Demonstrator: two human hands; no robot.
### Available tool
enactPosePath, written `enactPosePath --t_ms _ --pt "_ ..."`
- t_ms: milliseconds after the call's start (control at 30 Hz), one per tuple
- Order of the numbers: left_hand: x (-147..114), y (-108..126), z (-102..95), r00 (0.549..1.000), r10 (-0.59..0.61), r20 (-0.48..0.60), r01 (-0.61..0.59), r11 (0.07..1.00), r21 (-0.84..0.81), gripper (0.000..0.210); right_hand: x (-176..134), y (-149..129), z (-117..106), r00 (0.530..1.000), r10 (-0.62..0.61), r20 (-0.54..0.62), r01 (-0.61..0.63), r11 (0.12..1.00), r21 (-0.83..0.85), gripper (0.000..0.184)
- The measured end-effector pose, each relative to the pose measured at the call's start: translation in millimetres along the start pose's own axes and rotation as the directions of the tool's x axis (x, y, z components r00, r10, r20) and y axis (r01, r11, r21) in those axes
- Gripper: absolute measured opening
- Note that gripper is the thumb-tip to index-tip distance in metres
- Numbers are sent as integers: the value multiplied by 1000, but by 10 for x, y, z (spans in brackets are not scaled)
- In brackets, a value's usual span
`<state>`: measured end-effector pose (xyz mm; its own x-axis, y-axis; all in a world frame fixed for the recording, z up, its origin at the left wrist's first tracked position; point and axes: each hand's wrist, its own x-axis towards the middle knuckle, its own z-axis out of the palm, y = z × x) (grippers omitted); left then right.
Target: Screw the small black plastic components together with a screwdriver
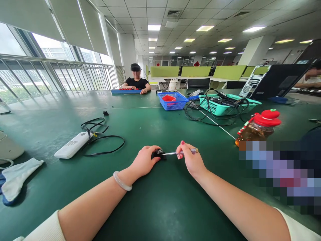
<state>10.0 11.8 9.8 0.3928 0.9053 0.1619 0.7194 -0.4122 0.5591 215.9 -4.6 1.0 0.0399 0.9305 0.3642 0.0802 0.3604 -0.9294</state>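
A small black part point(163, 156) with shiny metal pieces on top rests on the green table in front of me. My left hand point(144, 160) is closed around its left side, fingers over the back and thumb at the front. My right hand point(192, 157) grips a screwdriver point(171, 153) with a clear handle. The screwdriver lies almost level, its metal shaft pointing left and its tip at the black part. Whether the tip sits in a screw is too small to make out.
A white power bank point(72, 145) with a black cable point(122, 144) lies to the left, near a cloth point(22, 179). Ahead are a blue basket point(173, 106) and a green basket point(218, 110) of cables. A red-lidded bottle point(257, 130) stands right. Another person point(136, 82) sits across the table.
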Motion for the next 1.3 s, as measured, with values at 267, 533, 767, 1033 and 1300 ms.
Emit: enactPosePath --t_ms 267,533,767,1033,1300 --pt "7 -49 44 1000 22 -23 -22 1000 -10 34 -139 -198 15 706 -549 446 705 604 -372 43" --pt "4 -57 47 1000 -5 -27 6 1000 27 37 -122 -193 -3 721 -579 379 692 577 -434 37" --pt "7 -44 35 1000 7 -10 -7 1000 23 35 -84 -133 -8 832 -486 267 554 722 -414 33" --pt "3 -6 13 1000 -3 -4 3 1000 23 37 -62 -134 9 980 -173 96 195 929 -314 37" --pt "-8 -12 10 1000 29 10 -29 999 26 35 53 29 -12 990 94 -104 -112 978 -179 50"
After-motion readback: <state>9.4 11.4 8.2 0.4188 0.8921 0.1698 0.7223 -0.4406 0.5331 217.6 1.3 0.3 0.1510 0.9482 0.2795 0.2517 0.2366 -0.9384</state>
